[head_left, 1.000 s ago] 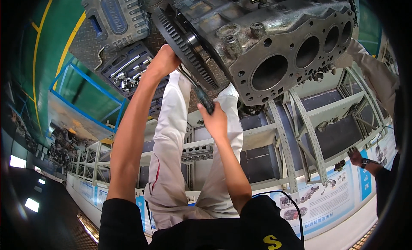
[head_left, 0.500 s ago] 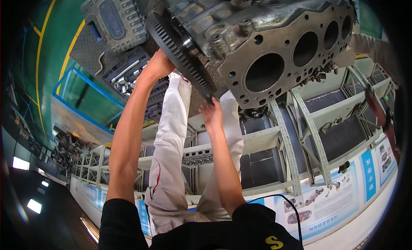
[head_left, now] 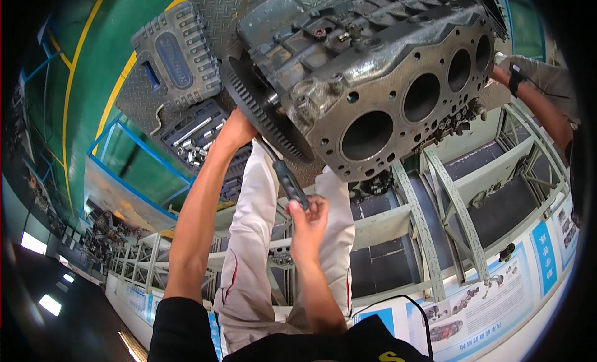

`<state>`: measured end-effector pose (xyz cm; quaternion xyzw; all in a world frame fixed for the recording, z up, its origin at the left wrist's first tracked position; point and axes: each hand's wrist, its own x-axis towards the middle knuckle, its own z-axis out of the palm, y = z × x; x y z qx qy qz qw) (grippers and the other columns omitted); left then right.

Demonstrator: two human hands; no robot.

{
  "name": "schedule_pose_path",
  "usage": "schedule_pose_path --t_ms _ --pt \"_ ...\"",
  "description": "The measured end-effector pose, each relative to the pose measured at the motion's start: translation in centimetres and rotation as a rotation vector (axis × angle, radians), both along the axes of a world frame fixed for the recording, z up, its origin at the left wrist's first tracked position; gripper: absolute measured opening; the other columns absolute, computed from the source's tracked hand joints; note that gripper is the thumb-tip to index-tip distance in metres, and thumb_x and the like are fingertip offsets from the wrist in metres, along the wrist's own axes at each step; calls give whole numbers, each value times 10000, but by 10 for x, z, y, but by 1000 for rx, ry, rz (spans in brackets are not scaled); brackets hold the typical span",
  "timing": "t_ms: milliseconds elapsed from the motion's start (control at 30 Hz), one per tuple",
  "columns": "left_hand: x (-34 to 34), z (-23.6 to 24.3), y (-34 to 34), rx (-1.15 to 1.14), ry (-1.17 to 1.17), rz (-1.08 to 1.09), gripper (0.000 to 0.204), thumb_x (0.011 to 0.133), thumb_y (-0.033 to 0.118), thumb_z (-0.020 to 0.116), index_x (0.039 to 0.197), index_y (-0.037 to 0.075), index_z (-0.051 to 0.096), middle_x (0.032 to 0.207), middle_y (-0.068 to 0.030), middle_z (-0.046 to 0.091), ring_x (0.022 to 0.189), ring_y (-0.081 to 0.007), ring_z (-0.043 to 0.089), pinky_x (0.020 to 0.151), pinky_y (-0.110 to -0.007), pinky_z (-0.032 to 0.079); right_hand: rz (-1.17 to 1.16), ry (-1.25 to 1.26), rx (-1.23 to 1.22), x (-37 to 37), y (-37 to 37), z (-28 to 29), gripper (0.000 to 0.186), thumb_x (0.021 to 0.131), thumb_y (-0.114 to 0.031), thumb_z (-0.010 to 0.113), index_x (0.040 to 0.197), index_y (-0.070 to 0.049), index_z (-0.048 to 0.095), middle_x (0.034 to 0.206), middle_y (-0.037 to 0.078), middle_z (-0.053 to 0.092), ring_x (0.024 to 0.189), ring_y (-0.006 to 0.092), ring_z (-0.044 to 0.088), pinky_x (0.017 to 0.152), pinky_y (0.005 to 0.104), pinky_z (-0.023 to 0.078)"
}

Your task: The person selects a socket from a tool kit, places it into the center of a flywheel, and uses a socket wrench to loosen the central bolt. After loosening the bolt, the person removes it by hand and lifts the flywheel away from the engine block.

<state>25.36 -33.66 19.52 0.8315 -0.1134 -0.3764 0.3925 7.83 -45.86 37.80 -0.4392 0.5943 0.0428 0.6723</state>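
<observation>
A ratchet wrench [head_left: 290, 181] with a dark grip slants down from the toothed flywheel [head_left: 264, 110]. My right hand [head_left: 307, 224] is closed around the lower end of its grip. The wrench's head is out of sight beside the flywheel. My left hand [head_left: 236, 133] is at the flywheel's left side, close to the wrench's upper end. Its fingers are mostly hidden, so I cannot tell what they hold. The flywheel sits on the end of a grey engine block [head_left: 404, 76], whose face shows several large round bores.
An open tool case [head_left: 177, 141] with sockets lies left of my left hand, its grey lid [head_left: 177, 57] toward the back. On the far right a co-worker's arm [head_left: 541, 101] with a black wristband reaches to the block. White metal racks [head_left: 457, 206] stand below the block.
My right hand has moved down and nearer to me, away from the flywheel's lower edge. The wrench's dark grip now shows plainly. The whole view has shifted slightly.
</observation>
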Motion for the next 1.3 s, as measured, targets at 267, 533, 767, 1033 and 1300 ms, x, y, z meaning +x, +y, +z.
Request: schedule_pose_path --t_ms 267,533,767,1033,1300 --pt "12 10 -4 88 245 -51 520 713 36 747 1200 -25 575 1167 -220 621 1076 -269 549 983 -384 446 -584 206 310 -42 -18 -83 259 976 -277 559 1113 -57 551 1105 79 634 959 227 621 904 407 489" --pt "7 -1 5 113 278 -145 319 805 60 692 1117 8 652 1084 -239 681 1041 -356 647 907 -399 504 -778 106 565 -32 3 -217 303 988 -311 510 1143 -65 594 1085 71 670 903 208 641 837 332 520" --pt "0 -7 4 68 256 -52 490 759 35 735 1226 3 592 1240 -215 617 1177 -292 554 1019 -391 424 -190 82 -119 17 27 -5 260 943 -180 659 1064 -53 467 1006 74 553 828 175 591 779 316 551" --pt "8 -1 1 78 374 -50 626 757 53 740 1339 -8 517 1392 -226 523 1324 -334 448 1116 -378 335 -791 105 459 -58 -4 -127 289 999 -338 544 1149 -95 582 1092 50 668 975 190 636 865 386 535" --pt "8 5 -2 76 329 -31 545 783 126 753 1275 -21 571 1282 -189 609 1191 -276 535 1038 -371 412 -851 154 553 -47 10 -228 439 942 -500 587 1205 -149 598 1185 21 672 993 176 638 837 342 545"
